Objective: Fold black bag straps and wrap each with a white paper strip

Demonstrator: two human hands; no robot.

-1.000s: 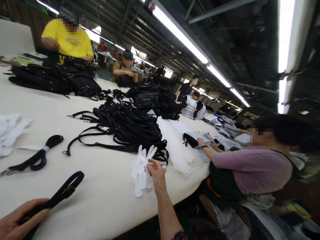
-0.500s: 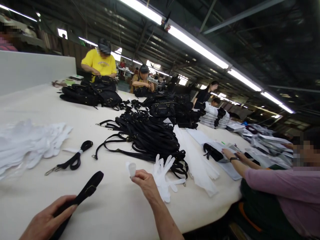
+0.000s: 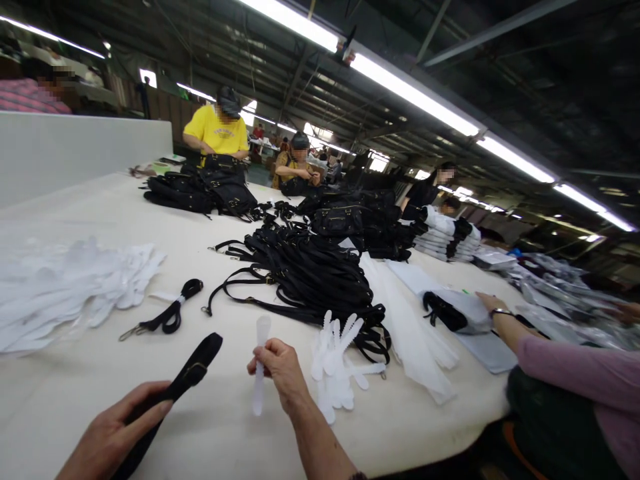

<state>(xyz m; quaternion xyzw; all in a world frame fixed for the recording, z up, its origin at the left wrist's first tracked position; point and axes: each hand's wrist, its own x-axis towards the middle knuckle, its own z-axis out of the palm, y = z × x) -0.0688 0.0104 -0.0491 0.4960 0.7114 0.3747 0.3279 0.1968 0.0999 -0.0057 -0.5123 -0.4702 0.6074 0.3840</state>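
Observation:
My left hand (image 3: 125,427) is closed around a folded black strap (image 3: 196,368) with a small metal buckle, its looped end pointing up and away from me. Between the thumb and fingers of my right hand (image 3: 280,370) is a thin white plastic strip (image 3: 259,393), rounded at its ends and held upright above the table. Just right of that hand lies a small heap of similar white strips (image 3: 336,380), some with toothed edges. Ahead of my left hand rests a bundled black strap (image 3: 173,317) with a white band round it and a metal clip.
A big pile of black straps (image 3: 300,273) covers the table's middle, with black bags (image 3: 340,220) behind. White sheets (image 3: 80,283) lie at left, long white paper (image 3: 400,327) at right. A co-worker's arm (image 3: 510,330) reaches over a black item at right. Others stand across the table.
My right hand has turned the white strip so its length now shows upright. The view has shifted slightly left. My left hand keeps its hold on the folded strap.

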